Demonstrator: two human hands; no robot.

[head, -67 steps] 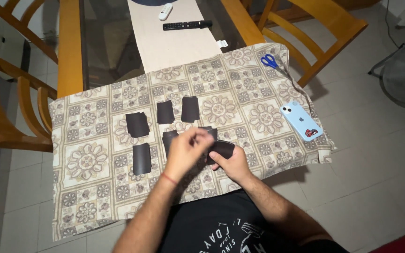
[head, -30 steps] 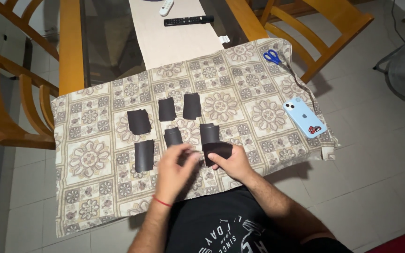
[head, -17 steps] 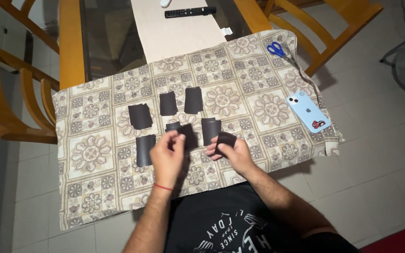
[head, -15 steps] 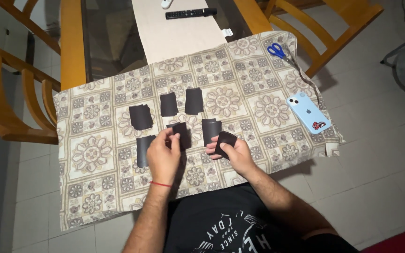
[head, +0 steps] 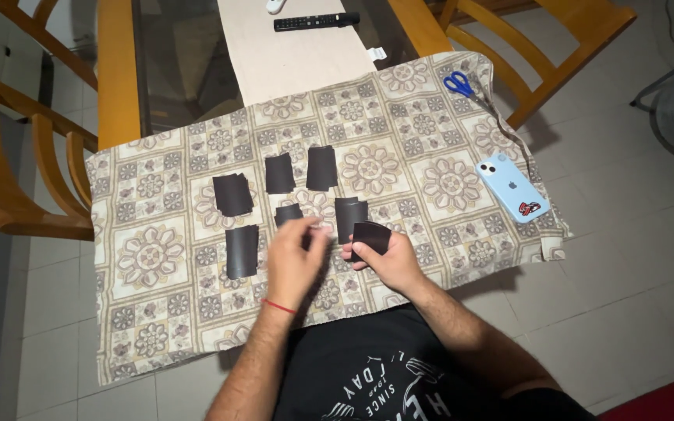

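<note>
Several black rectangular pieces lie on a patterned cloth (head: pixel 157 257). My right hand (head: pixel 388 261) grips one curled black piece (head: pixel 372 236) at the cloth's middle front. My left hand (head: pixel 296 261), with a red thread at the wrist, hovers just below a small black piece (head: pixel 289 214); its fingers are loosely apart and hold nothing that I can see. Other black pieces lie to the left (head: pixel 232 194) (head: pixel 242 251) and further back (head: pixel 279 172) (head: pixel 322 167). One more black piece (head: pixel 350 216) lies right behind my right hand.
A light blue phone (head: pixel 511 187) rests on the cloth's right side, blue-handled scissors (head: pixel 462 85) at its far right corner. A black remote (head: pixel 316 21) lies on a beige runner on the glass table. Wooden chairs (head: pixel 9 156) stand left and right.
My left hand set a small black piece down on the cloth and drew back, empty. My right hand kept its curled black piece and stayed in place.
</note>
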